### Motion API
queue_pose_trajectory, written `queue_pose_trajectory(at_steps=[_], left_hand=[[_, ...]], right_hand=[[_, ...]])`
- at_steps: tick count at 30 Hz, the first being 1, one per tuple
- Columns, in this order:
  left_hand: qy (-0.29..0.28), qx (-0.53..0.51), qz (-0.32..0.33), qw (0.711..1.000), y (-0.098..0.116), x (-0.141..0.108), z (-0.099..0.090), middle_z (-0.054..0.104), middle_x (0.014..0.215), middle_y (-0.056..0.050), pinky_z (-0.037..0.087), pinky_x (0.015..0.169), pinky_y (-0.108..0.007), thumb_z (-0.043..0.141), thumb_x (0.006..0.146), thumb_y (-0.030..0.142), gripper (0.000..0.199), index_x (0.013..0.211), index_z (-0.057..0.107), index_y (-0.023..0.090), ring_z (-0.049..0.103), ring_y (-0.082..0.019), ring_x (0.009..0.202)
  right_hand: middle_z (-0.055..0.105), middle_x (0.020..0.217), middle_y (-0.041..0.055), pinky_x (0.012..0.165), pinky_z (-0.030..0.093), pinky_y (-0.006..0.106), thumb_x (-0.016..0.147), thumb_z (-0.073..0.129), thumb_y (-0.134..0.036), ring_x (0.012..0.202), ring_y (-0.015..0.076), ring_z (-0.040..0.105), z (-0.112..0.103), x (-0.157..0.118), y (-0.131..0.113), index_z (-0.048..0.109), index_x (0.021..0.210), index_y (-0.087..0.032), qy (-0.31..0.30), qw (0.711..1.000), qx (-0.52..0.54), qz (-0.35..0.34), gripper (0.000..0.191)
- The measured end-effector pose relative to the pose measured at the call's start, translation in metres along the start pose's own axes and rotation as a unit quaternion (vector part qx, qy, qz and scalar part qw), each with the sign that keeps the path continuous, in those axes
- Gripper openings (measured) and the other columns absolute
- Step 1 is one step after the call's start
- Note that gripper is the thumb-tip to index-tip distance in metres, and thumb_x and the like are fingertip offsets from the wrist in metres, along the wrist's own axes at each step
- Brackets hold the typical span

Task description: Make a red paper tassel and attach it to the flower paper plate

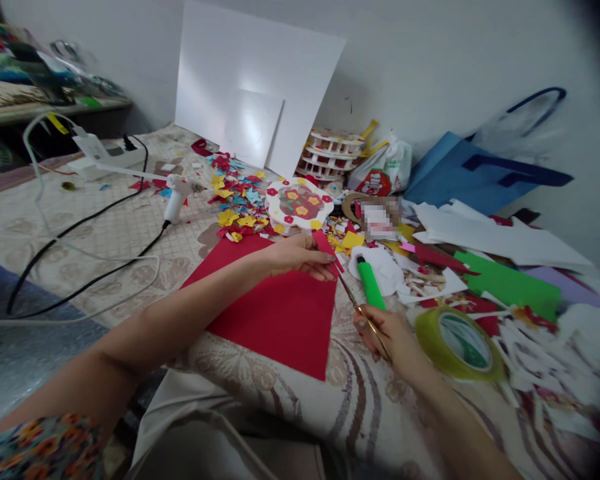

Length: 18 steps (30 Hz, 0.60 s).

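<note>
My left hand (pixel 303 257) pinches a small strip of red paper (pixel 324 244) above a large red sheet (pixel 275 320). In my right hand (pixel 385 330) is a slim pair of scissors (pixel 349 293) with gold-coloured handles. Its tips point up and left, at the lower end of the strip. Whether the blades touch the paper is hard to make out. Just beyond my left hand lies a white scalloped disc (pixel 299 203) trimmed with red and yellow flowers. A green tube-like tool (pixel 371 283) with a black end lies near my right hand.
Yellow-edged tape roll (pixel 460 343) sits right of my right hand, among paper scraps. Coloured cut-outs (pixel 235 197) are heaped left of the disc. Cords run from a power strip (pixel 113 159) to a white glue-gun-like device (pixel 178 197). White boards (pixel 250 53) and a blue bag (pixel 450 170) stand behind.
</note>
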State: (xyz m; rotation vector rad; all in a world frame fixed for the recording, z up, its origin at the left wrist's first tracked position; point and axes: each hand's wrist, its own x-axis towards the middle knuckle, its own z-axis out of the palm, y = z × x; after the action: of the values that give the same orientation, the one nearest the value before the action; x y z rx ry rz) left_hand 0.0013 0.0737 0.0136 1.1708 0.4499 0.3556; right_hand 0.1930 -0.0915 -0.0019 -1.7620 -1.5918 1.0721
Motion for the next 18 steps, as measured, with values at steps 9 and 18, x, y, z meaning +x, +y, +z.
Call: queue_pose_trajectory(at_steps=[9, 18], left_hand=[[0.031, -0.008, 0.001, 1.0, 0.0027, -0.0022, 0.0048, 0.073, 0.072, -0.012, 0.056, 0.065, -0.024, 0.062, 0.086, 0.023, 0.015, 0.08, 0.061, 0.009, 0.071, -0.014, 0.063], [0.08, 0.006, 0.025, 0.996, 0.0058, -0.0026, 0.0059, 0.073, 0.069, -0.011, 0.056, 0.065, -0.023, 0.057, 0.088, 0.016, 0.011, 0.081, 0.059, 0.008, 0.068, -0.013, 0.059]], right_hand=[[0.041, 0.042, -0.0057, 0.041, 0.027, 0.022, 0.081, 0.053, -0.054, 0.039, 0.0104, 0.04, -0.0015, 0.0003, -0.0057, 0.047, 0.059, -0.022, 0.037, 0.996, -0.077, -0.023, 0.04], [0.043, 0.049, -0.0045, 0.042, 0.028, 0.023, 0.081, 0.055, -0.058, 0.042, 0.0098, 0.038, -0.0025, -0.0004, 0.0025, 0.046, 0.062, -0.021, 0.005, 0.998, -0.033, -0.043, 0.042]])
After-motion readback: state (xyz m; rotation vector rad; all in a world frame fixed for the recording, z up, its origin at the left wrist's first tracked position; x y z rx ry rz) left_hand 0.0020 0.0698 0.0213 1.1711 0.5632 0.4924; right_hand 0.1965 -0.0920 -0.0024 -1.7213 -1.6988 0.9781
